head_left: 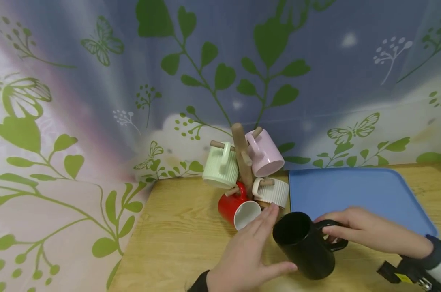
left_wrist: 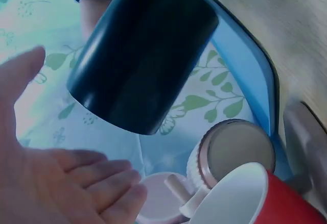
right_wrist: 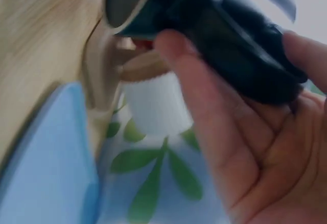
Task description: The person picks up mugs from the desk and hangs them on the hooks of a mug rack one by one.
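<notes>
My right hand grips the handle of a black mug, which is tilted with its mouth facing up and to the left in the head view. The left hand is spread beside the mug, fingers fairly straight, holding nothing. In the left wrist view the black mug stands apart from that palm. Just beyond the hands is a wooden mug tree. On its pegs hang a light green mug, a pink mug, a red mug and a white ribbed mug.
A blue tray lies on the wooden table, right of the mug tree. Behind the table hangs a curtain printed with leaves and butterflies; it also runs down the left side.
</notes>
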A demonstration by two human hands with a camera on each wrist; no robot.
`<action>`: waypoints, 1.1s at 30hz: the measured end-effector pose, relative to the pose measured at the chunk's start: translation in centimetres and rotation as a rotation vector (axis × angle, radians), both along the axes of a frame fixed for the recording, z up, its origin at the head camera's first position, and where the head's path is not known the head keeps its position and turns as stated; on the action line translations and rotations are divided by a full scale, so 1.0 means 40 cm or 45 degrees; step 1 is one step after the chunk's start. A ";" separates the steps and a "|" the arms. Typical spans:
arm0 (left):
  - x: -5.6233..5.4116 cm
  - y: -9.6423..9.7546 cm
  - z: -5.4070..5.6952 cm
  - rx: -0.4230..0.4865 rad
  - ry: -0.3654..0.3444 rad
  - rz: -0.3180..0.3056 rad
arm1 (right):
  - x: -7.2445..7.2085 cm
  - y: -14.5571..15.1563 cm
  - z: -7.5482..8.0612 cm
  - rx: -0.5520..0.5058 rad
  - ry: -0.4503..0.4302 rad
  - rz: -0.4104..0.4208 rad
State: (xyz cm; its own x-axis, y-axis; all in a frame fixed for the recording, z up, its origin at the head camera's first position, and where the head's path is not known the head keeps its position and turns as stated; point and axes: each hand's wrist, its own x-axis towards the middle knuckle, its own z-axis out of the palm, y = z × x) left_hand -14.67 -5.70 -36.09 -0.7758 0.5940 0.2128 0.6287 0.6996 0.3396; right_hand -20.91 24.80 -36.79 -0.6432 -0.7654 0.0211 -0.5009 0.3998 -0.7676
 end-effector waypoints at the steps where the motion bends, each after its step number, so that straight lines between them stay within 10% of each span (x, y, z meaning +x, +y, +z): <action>1: -0.002 -0.002 0.001 -0.002 -0.046 -0.015 | 0.002 -0.015 0.008 0.022 0.045 0.018; 12: -0.012 -0.021 0.005 0.116 -0.139 -0.064 | 0.010 -0.106 0.076 0.111 0.324 0.145; 19: -0.002 -0.038 0.027 0.179 -0.015 -0.070 | -0.002 -0.123 0.079 -0.087 0.365 0.193; 33: -0.005 -0.102 0.092 0.572 0.183 0.231 | 0.040 -0.198 -0.027 -0.641 0.793 -0.377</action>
